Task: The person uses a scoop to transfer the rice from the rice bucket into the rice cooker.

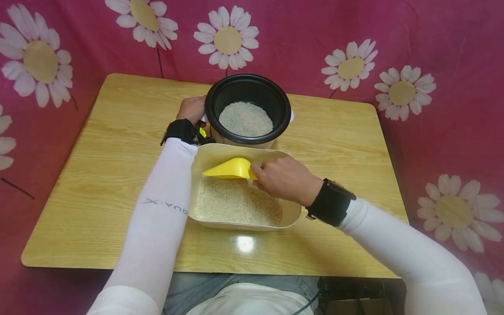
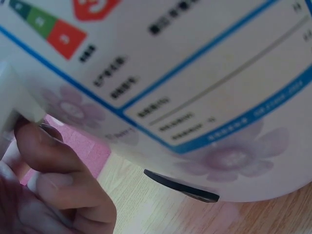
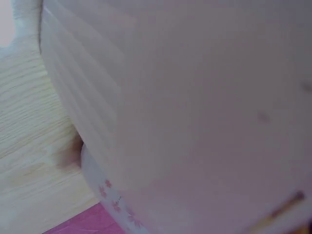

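Observation:
My right hand (image 1: pixel 287 177) grips the handle of a yellow scoop (image 1: pixel 230 168) inside a cream plastic bin (image 1: pixel 200 164). Grain that looks like rice (image 1: pixel 236 203) covers the bin's bottom, with the scoop just above it. Behind the bin stands a rice cooker (image 1: pixel 248 81), lidless, white rice (image 1: pixel 246 119) in its black pot. My left hand (image 1: pixel 192 109) holds the cooker's left side; in the left wrist view, curled fingers (image 2: pixel 58 151) hook under its white handle (image 2: pixel 12 97). The bin's outer wall (image 3: pixel 195 107) fills most of the right wrist view, hiding the right hand there.
Bin and cooker stand on a wooden table (image 1: pixel 118 131) with rounded corners. A pink cloth (image 1: pixel 283 39) with large daisies hangs behind and at both sides. The near table edge lies close to the person's lap (image 1: pixel 244 302).

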